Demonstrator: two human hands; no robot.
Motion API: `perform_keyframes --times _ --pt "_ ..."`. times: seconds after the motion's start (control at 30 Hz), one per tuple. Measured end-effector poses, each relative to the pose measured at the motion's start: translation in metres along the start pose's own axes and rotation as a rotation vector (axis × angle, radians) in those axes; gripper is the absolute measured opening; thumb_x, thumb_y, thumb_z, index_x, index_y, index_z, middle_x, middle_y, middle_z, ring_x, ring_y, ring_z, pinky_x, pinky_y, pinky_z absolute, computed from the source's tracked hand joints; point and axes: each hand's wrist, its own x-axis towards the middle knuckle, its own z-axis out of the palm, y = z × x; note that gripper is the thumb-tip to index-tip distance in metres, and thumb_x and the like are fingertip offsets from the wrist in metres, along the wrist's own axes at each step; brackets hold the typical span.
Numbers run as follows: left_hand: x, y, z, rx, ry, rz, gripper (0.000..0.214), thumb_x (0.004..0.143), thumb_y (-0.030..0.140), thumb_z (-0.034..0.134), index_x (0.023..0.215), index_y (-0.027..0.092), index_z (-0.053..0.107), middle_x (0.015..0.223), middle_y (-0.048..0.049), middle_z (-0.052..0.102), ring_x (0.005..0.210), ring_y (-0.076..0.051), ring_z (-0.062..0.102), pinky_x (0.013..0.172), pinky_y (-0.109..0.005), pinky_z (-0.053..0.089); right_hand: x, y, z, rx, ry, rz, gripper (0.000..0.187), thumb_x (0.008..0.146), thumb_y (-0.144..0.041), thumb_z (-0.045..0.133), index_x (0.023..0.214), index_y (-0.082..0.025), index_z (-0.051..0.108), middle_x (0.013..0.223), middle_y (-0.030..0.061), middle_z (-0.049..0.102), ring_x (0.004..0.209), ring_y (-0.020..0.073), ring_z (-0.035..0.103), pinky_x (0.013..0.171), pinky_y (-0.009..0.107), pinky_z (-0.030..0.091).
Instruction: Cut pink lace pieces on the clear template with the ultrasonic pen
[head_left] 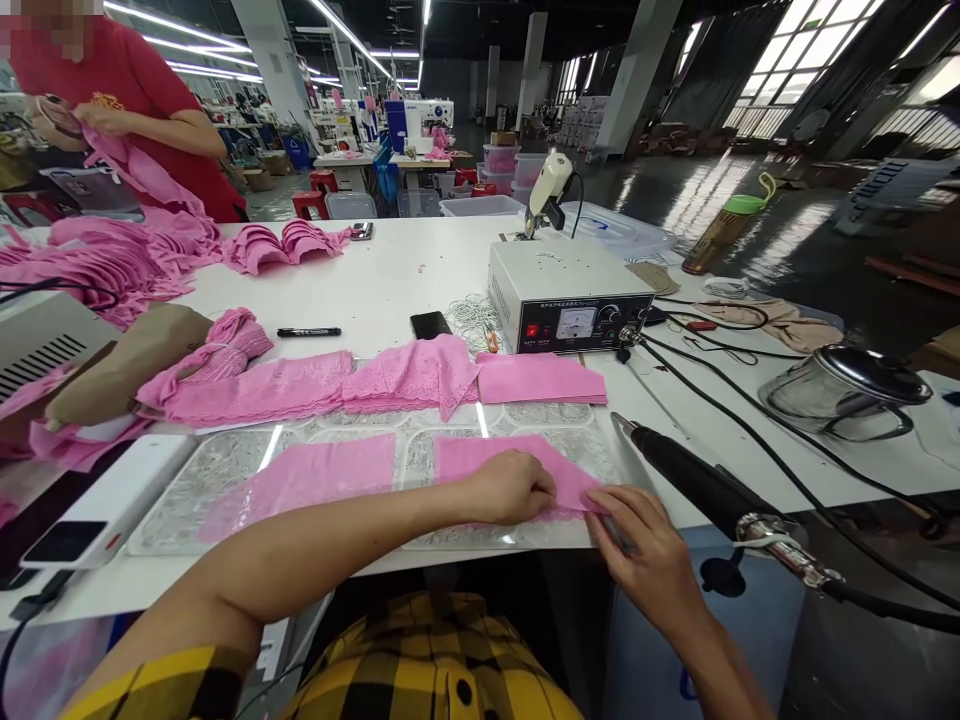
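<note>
Pink piece (480, 457): thin cloth, smooth, matt
Pink stack (270, 388): cloth, pierced with small holes, uneven
Clear panels (171, 512): plastic, glossy, streaked with reflected light
Tabletop (405, 268): smooth, white, low sheen
Control box (559, 272): pale matt casing, apparently painted metal
Pen tool (690, 475): black handle, bright metal collar and tip
Jug (814, 400): clear, glass or plastic, shiny lid
Floor (694, 195): dark, polished, glaring

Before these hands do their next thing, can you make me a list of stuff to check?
1. Left hand touching the front pink cloth: ok.
2. Right hand at that cloth's right end: ok.
3. Whole cloth lying flat: cannot tell; hands cover part.
4. Black-handled tool out of both hands: ok, it's lying to the right.
5. Control box reading: cannot tell; dial too small.
</note>
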Motion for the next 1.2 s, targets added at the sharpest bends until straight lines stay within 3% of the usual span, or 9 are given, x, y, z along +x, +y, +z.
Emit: perform_keyframes --times 0.33,0.57,0.67,0.7,0.77,0.83,1.0,1.2 --pt "0.0 -0.001 -0.001 -0.135 0.017 -0.018 0.018 0.076 0.005 0.053 0.068 0.013 0.067 0.068 0.0009 0.064 0.065 -0.011 0.055 0.059 -0.019 0.038 0.001 0.001 -0.004 0.027 0.001 0.031 0.024 0.086 -0.015 0.063 0.109 -0.023 0.065 0.098 0.0059 0.065 0.092 0.0179 0.062 0.081 0.032 0.055" --pt "0.0 -0.001 -0.003 -0.226 0.026 -0.038 0.015 0.077 0.006 0.053 0.068 0.013 0.063 0.064 0.0028 0.058 0.061 -0.009 0.051 0.058 -0.018 0.036 0.003 -0.002 0.004 -0.047 0.052 0.01 0.017 0.087 -0.013 0.062 0.099 -0.023 0.068 0.087 0.0031 0.062 0.079 0.0138 0.059 0.071 0.027 0.052" --pt "-0.001 -0.002 -0.004 -0.267 0.049 -0.054 0.004 0.078 0.013 0.062 0.08 0.013 0.064 0.071 0.0017 0.061 0.065 -0.011 0.054 0.059 -0.02 0.039 0.011 -0.007 0.007 -0.085 0.094 0.02 0.017 0.088 -0.016 0.062 0.1 -0.024 0.07 0.082 0.0023 0.061 0.074 0.0128 0.059 0.068 0.025 0.051" --pt "-0.002 -0.001 -0.005 -0.28 0.063 -0.062 0.013 0.076 0.017 0.066 0.088 0.013 0.065 0.073 0.0014 0.061 0.066 -0.012 0.055 0.06 -0.021 0.04 0.017 -0.009 0.009 -0.078 0.09 0.021 0.018 0.089 -0.016 0.061 0.102 -0.025 0.07 0.08 0.0016 0.061 0.073 0.0125 0.059 0.068 0.026 0.051" --pt "-0.003 -0.001 -0.008 -0.307 0.102 -0.077 0.038 0.07 0.022 0.074 0.106 0.013 0.062 0.078 0.0009 0.062 0.07 -0.015 0.057 0.062 -0.023 0.043 0.033 -0.017 0.013 -0.021 0.066 0.002 0.019 0.089 -0.015 0.061 0.102 -0.026 0.07 0.08 0.0007 0.064 0.073 0.0126 0.06 0.07 0.026 0.051" --pt "-0.007 -0.002 -0.012 -0.34 0.161 -0.09 0.047 0.067 0.019 0.074 0.112 0.014 0.06 0.081 0.0007 0.063 0.074 -0.017 0.059 0.066 -0.025 0.045 0.053 -0.028 0.019 0.071 0.05 -0.03 0.018 0.088 -0.015 0.061 0.1 -0.026 0.07 0.084 0.0004 0.068 0.077 0.0131 0.062 0.073 0.027 0.052" --pt "-0.027 -0.019 -0.031 -0.515 0.365 -0.19 0.007 0.072 0.009 0.059 0.076 0.013 0.063 0.066 0.0015 0.059 0.069 -0.014 0.059 0.067 -0.025 0.048 0.087 -0.054 0.037 0.246 0.004 0.026 0.014 0.091 -0.022 0.059 0.101 -0.024 0.068 0.089 0.0017 0.071 0.079 0.0137 0.066 0.075 0.027 0.054" --pt "-0.088 -0.058 -0.062 -0.891 0.604 -0.364 0.012 0.079 0.007 0.056 0.088 0.009 0.063 0.058 0.0013 0.06 0.052 -0.011 0.061 0.054 -0.023 0.053 0.068 -0.049 0.053 0.277 -0.225 0.222 0.022 0.087 -0.041 0.058 0.088 -0.023 0.07 0.074 -0.0003 0.07 0.06 0.0121 0.064 0.055 0.021 0.051"
